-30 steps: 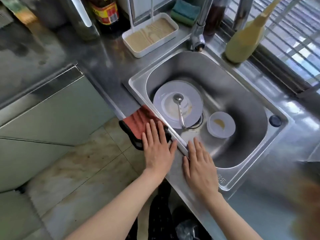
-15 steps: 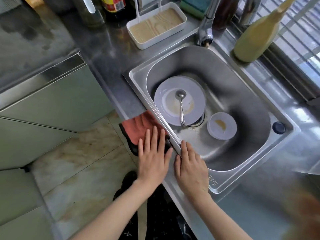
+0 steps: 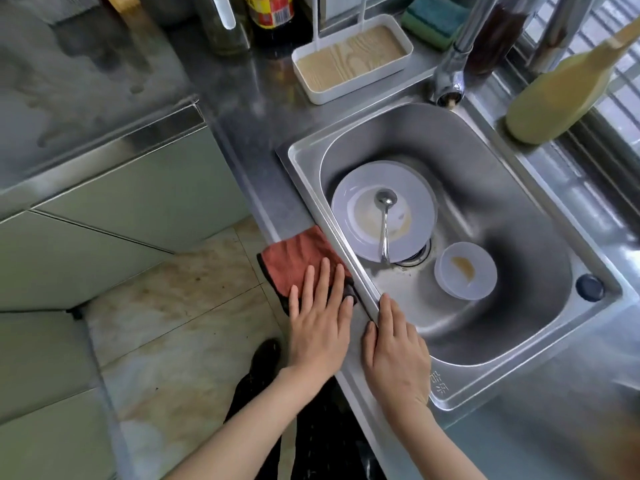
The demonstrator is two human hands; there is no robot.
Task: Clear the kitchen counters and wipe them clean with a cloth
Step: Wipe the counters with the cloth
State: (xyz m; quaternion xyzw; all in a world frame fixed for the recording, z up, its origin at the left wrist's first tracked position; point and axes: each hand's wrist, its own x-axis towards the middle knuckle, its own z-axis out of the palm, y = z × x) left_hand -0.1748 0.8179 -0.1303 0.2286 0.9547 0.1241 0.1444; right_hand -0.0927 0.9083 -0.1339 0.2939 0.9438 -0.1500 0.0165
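Observation:
A red-orange cloth with a dark edge [image 3: 298, 258] lies on the narrow steel counter strip [image 3: 263, 188] left of the sink and hangs over its front edge. My left hand [image 3: 320, 317] presses flat on the cloth with straight fingers. My right hand [image 3: 394, 355] rests flat on the sink's front rim [image 3: 349, 268], fingers straight, just right of the left hand. Inside the steel sink lie a white plate [image 3: 412, 188] with a metal spoon [image 3: 385, 223] on it and a small white bowl [image 3: 465, 271].
A white tray with a wooden base [image 3: 353, 57], a dark sauce bottle [image 3: 273, 15], a green sponge [image 3: 433, 19], the tap [image 3: 450, 74] and a yellow squeeze bottle [image 3: 561, 95] stand along the back. Cabinet fronts and tiled floor [image 3: 173, 306] lie to the left.
Both hands have slid back along the counter's front edge toward me, the cloth moving with the left hand. My right hand has come closer to the left one on the rim.

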